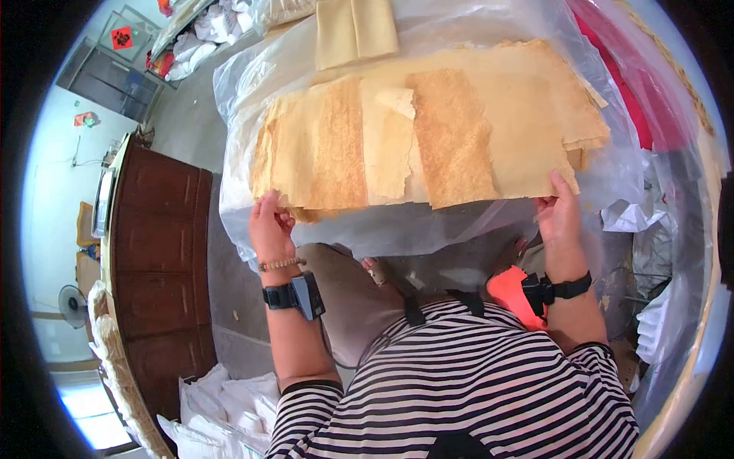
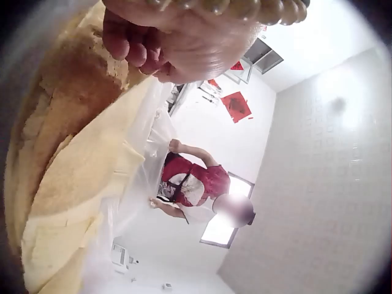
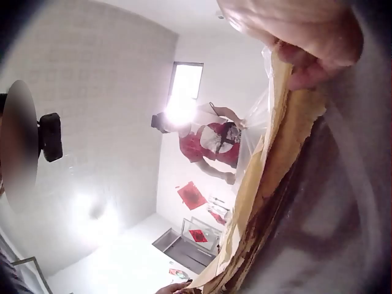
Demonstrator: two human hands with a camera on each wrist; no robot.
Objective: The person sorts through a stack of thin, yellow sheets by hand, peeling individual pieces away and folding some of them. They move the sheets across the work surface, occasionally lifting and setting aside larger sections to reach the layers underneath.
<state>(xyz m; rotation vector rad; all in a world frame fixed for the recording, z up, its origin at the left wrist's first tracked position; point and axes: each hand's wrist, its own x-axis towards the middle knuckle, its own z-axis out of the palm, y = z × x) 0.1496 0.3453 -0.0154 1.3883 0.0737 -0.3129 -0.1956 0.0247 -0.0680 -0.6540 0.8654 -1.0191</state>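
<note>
A wide stack of thin tan sheets (image 1: pixel 535 115) with ragged edges and rough orange-brown bands stretches across the head view, over clear plastic. At its near left corner my left hand (image 1: pixel 270 226) pinches the edge, fingers curled. My right hand (image 1: pixel 562 214) grips the near right corner, thumb on top and the other fingers partly hidden beneath. A small torn flap (image 1: pixel 397 101) is folded over near the middle. In the right wrist view the layered edge of the sheets (image 3: pixel 263 177) runs down from the right hand's fingers.
A folded tan piece (image 1: pixel 355 32) lies beyond the stack on the plastic sheeting (image 1: pixel 237 153). A brown wooden cabinet (image 1: pixel 160 252) stands at left, white sacks (image 1: pixel 229 405) below it. Another person in a red top (image 2: pixel 196 180) stands across, hands at the plastic.
</note>
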